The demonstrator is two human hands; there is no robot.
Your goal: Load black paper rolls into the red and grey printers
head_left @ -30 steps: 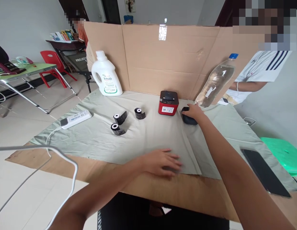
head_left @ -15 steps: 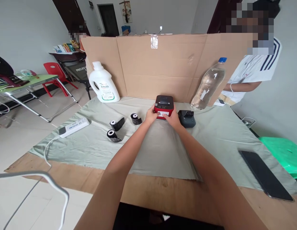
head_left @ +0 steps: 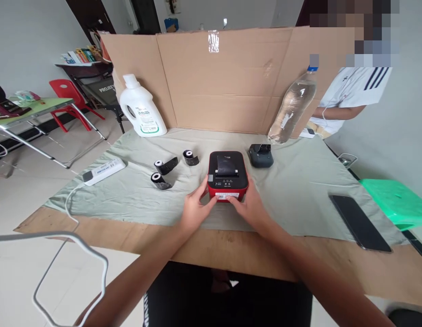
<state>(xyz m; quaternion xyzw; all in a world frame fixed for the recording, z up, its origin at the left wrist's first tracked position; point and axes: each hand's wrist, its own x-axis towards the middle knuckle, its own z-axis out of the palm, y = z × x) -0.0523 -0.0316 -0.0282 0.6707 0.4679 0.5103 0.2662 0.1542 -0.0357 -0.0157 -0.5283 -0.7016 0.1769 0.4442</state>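
Note:
Between my two hands is a small red and black label printer (head_left: 228, 175), with a dark strip coming out of its top slot and a white sticker on its front. My left hand (head_left: 196, 206) grips its left side, thumb on the front face. On the opposite side my right hand (head_left: 250, 204) holds it the same way. Behind it to the right sits a smaller dark printer-like device (head_left: 261, 156). To the left lie three black rolls with white cores: one roll (head_left: 190, 157) farther back, another roll (head_left: 165, 165), and the nearest roll (head_left: 159, 180).
A white detergent jug (head_left: 143, 109) and a clear bottle with a blue cap (head_left: 294, 109) stand against the cardboard screen (head_left: 221, 81). A power strip (head_left: 104, 171) lies at left, a phone (head_left: 360, 222) at right. Beyond the screen is another person (head_left: 350, 91); a green stool (head_left: 395, 202) stands at right.
Both hands have brought the red and black label printer toward me, from near the cardboard to the cloth's front half. The view has tilted down slightly.

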